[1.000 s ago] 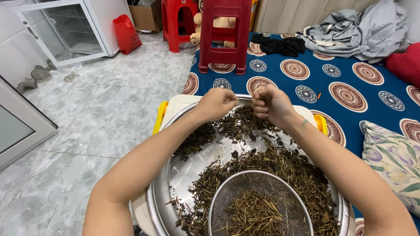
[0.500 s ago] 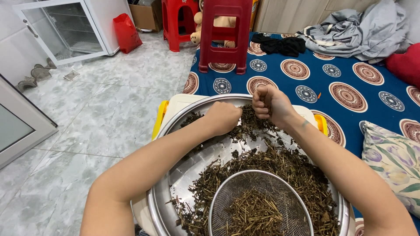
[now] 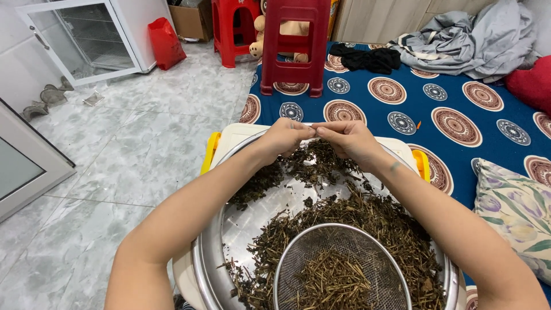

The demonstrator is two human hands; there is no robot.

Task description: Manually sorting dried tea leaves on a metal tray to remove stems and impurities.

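A wide steel basin [image 3: 213, 252] rests on a white box with yellow handles [image 3: 210, 154] and holds a heap of dried brown herb stems and leaves [image 3: 367, 215]. A round wire sieve [image 3: 338, 270] with short sorted stems lies in the basin's near side. My left hand [image 3: 283, 138] and my right hand [image 3: 349, 138] meet fingertip to fingertip over the basin's far rim, both pinching a thin dried stem between them.
A blue mat with round patterns [image 3: 453, 103] lies at the right, with a floral pillow [image 3: 516, 201], a grey cloth heap [image 3: 465, 34] and red stools [image 3: 295, 40]. A small white glass-door cabinet [image 3: 92, 34] and a red bag [image 3: 165, 41] stand on the marble floor.
My left hand dipped into the herbs, then rose back and closed in on my right hand. Both now pinch one stem together at the far rim.
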